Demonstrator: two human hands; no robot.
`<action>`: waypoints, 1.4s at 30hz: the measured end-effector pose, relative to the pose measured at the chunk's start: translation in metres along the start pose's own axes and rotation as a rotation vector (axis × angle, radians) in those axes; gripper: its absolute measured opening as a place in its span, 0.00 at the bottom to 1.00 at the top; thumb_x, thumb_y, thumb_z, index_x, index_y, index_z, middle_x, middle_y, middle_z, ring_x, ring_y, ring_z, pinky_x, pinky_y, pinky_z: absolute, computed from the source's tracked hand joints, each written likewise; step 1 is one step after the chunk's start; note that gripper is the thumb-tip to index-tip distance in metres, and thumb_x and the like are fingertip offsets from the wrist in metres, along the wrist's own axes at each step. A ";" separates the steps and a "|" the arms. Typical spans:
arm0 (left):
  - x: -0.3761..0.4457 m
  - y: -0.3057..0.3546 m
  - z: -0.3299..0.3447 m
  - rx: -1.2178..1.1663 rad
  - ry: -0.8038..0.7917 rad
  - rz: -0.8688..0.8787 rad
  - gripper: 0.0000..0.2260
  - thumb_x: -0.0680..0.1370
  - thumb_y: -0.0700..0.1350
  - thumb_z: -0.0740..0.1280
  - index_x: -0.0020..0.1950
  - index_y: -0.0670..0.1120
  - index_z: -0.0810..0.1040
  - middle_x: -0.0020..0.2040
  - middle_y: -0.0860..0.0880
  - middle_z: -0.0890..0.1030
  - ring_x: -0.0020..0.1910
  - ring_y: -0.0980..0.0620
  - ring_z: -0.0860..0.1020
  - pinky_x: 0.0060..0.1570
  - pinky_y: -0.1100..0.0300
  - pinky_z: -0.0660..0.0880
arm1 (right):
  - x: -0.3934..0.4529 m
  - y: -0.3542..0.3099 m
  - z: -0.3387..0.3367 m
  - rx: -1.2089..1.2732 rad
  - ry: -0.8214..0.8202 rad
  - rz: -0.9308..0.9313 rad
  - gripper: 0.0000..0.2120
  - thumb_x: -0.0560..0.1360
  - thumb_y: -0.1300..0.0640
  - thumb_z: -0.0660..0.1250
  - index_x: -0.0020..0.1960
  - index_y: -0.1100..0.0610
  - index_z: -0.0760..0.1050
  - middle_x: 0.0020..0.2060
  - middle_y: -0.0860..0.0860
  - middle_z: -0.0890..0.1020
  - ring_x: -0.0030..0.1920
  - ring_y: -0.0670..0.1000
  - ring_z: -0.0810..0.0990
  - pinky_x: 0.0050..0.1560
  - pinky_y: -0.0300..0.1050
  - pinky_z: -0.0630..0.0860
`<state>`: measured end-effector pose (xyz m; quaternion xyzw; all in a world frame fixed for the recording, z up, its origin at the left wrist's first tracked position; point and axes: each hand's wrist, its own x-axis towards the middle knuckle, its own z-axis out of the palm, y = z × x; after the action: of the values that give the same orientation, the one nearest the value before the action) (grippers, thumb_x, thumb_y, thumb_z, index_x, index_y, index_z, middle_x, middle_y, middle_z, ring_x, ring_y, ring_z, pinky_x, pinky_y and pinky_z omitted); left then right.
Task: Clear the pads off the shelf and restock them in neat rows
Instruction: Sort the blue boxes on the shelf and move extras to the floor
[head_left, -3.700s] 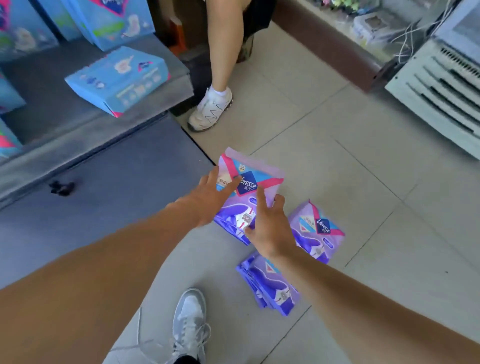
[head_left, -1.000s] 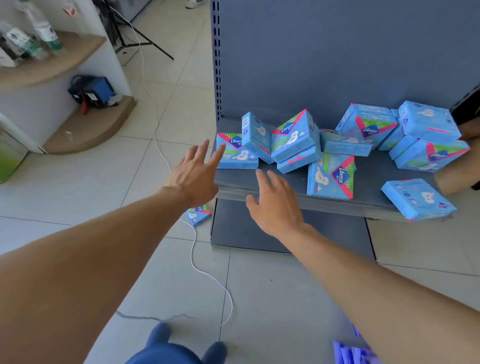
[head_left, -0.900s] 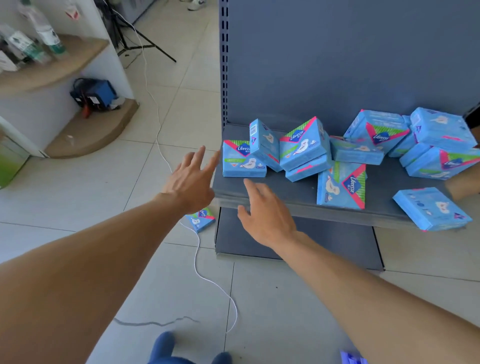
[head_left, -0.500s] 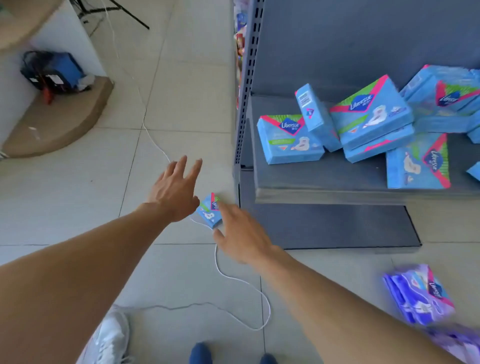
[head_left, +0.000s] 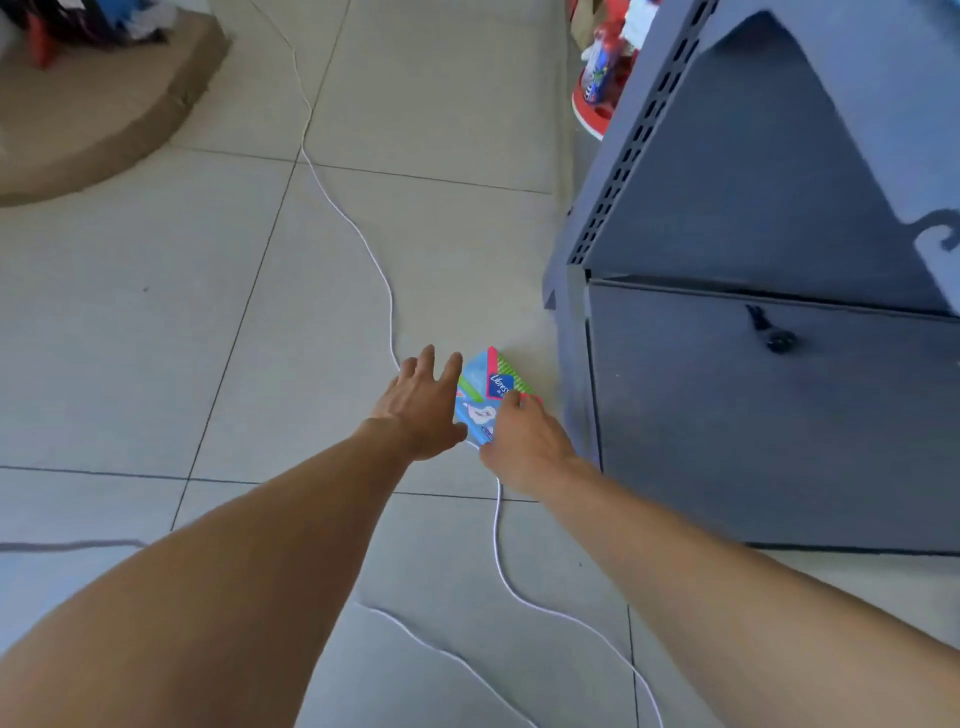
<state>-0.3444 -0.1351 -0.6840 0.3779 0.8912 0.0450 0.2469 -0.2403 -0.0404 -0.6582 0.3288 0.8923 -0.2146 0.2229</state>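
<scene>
We are reaching down for a single blue pad pack (head_left: 485, 397) lying on the tiled floor (head_left: 156, 338), just beside the near left corner of the grey shelf unit (head_left: 753, 415). It sits off the shelf, so we judge it a stray to gather for restocking.

Our right hand (head_left: 522, 441) comes at the pack from its near side, between the pack and the shelf unit's base panel. Its fingertips are on the pack's near right corner, fingers curled over the edge; whether the thumb has closed underneath we cannot tell, so the grip looks begun rather than secure. Our left hand (head_left: 423, 408) is spread, fingers straight and apart, over the pack's side away from the shelf unit, holding nothing, probably ready to steady or trap it.

A white cord (head_left: 387, 306) trails across the floor on the far side of the pack from the shelf unit, passes at or under the pack's near corner, and runs on toward us; lifting carelessly could snag it.

Room is tight toward the shelf unit, whose upright corner post stands close to the pack. Away from the shelf unit the tiles give room, so drawing the pack up and toward us seems the easiest path.
</scene>
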 end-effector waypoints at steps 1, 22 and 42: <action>0.010 -0.001 0.010 -0.031 -0.012 -0.002 0.41 0.75 0.53 0.68 0.79 0.46 0.47 0.77 0.38 0.50 0.75 0.38 0.54 0.70 0.49 0.61 | 0.013 -0.002 0.012 0.090 -0.008 0.066 0.36 0.76 0.53 0.67 0.75 0.67 0.54 0.67 0.61 0.69 0.66 0.60 0.72 0.59 0.49 0.72; -0.023 0.019 -0.048 -0.395 0.204 -0.122 0.32 0.75 0.47 0.71 0.75 0.43 0.62 0.60 0.39 0.78 0.58 0.38 0.76 0.49 0.52 0.71 | -0.010 -0.019 -0.039 0.499 0.268 0.100 0.41 0.72 0.56 0.70 0.76 0.57 0.48 0.66 0.58 0.65 0.61 0.64 0.74 0.54 0.51 0.73; -0.114 0.254 -0.076 -0.266 0.154 0.265 0.39 0.78 0.47 0.68 0.80 0.51 0.44 0.65 0.41 0.73 0.59 0.41 0.75 0.53 0.54 0.73 | -0.173 0.177 -0.124 0.584 0.505 0.089 0.48 0.74 0.51 0.71 0.79 0.58 0.41 0.67 0.58 0.68 0.66 0.59 0.70 0.60 0.50 0.71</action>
<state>-0.1476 -0.0258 -0.5036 0.4513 0.8361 0.2231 0.2179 -0.0331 0.0628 -0.5066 0.4595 0.8051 -0.3621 -0.0978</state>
